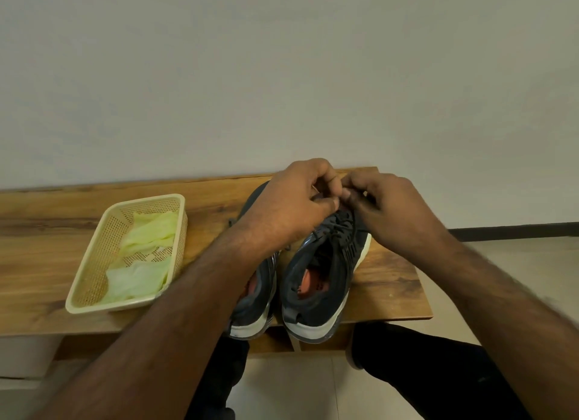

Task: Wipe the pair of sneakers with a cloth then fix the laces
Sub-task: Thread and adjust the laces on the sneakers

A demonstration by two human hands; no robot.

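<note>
- The left hand (pixel 294 200) and right hand (pixel 385 206) are meeting at 12 o'clock of the right sneaker (pixel 322 272), fingers curled, pinching its laces (pixel 340 224).
- The left sneaker (pixel 253 294) is sitting just beside it at 9 o'clock on the wooden bench (pixel 47 263).
- The pale green cloth (pixel 141 263) is lying in the cream basket (pixel 94 294), further toward 9 o'clock.

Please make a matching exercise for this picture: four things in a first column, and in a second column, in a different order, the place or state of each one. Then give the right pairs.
1. basket
2. cloths
3. right sneaker
4. left sneaker

A. partly hidden under the left forearm
B. stands on the wooden table, left of the sneakers
C. both hands work on its laces
D. lie inside the basket

Pairs: 1-B, 2-D, 3-C, 4-A
</note>
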